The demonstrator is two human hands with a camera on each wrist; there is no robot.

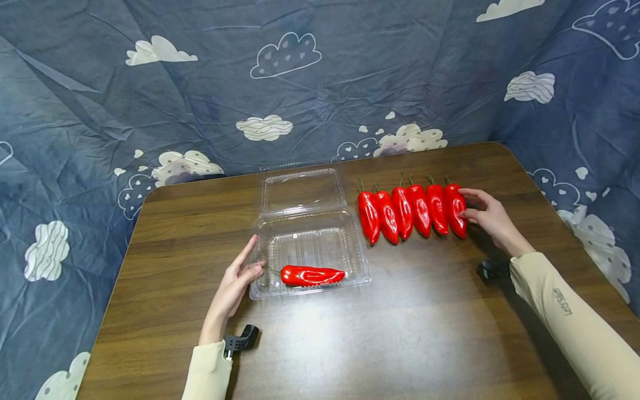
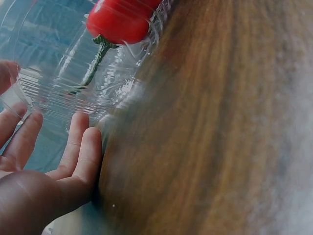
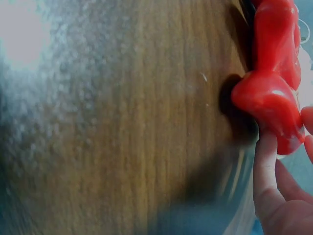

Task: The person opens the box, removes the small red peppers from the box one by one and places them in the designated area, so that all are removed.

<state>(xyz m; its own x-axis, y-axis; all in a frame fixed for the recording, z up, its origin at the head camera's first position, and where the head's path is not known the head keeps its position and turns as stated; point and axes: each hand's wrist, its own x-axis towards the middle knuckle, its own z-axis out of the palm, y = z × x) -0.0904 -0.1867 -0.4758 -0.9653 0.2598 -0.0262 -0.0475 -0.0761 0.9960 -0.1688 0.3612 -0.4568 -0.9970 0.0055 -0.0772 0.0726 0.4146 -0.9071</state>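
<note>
A clear plastic clamshell box (image 1: 310, 244) lies with its lid raised back on the table. Along its near side, inside, rests one red chili pepper (image 1: 312, 276), its green stem pointing left. My left hand (image 1: 235, 283) touches the box's left wall with fairly straight fingers; the left wrist view shows fingertips (image 2: 79, 120) at the ridged plastic. To the right of the box, several red peppers (image 1: 402, 214) stand in a side-by-side row, stems away from me. My right hand (image 1: 490, 216) holds the rightmost pepper (image 1: 455, 211) between thumb and fingers, from its right side.
The brown wooden table (image 1: 390, 339) has a bright glare patch near the front. Behind it hangs a dark blue cloth (image 1: 350, 66) with cloud prints. A black wrist camera (image 1: 245, 337) is strapped by the left sleeve, another camera (image 1: 492, 271) by the right.
</note>
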